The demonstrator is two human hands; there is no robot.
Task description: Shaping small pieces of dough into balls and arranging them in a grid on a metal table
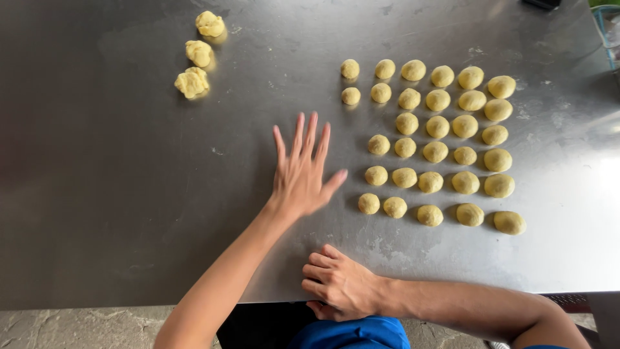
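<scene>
The left hand (301, 174) is lying flat on the brushed grey steel bench (116, 194) with its fingers spread wide and its palm pressing down; whether anything is sitting under the palm cannot be told, since the hand is covering that spot. Just to its right, the grid of small smooth pale-yellow dough balls (436, 145) is sitting in rough rows, its nearest column only a short way from the outstretched thumb, so this hand is the nearer one to it. The right hand (342, 284) is resting near the front edge of the bench, fingers curling loosely inward and holding nothing that shows, below and well short of the lowest row. Far off toward the upper left, well apart from both hands, three rough, lumpy yellow dough pieces (197, 55) are lying in a loose line running away from the person, their surfaces creased and unshaped against the rounded, matte finish of the balls. The metal is showing faint scuffs and floury smears.
</scene>
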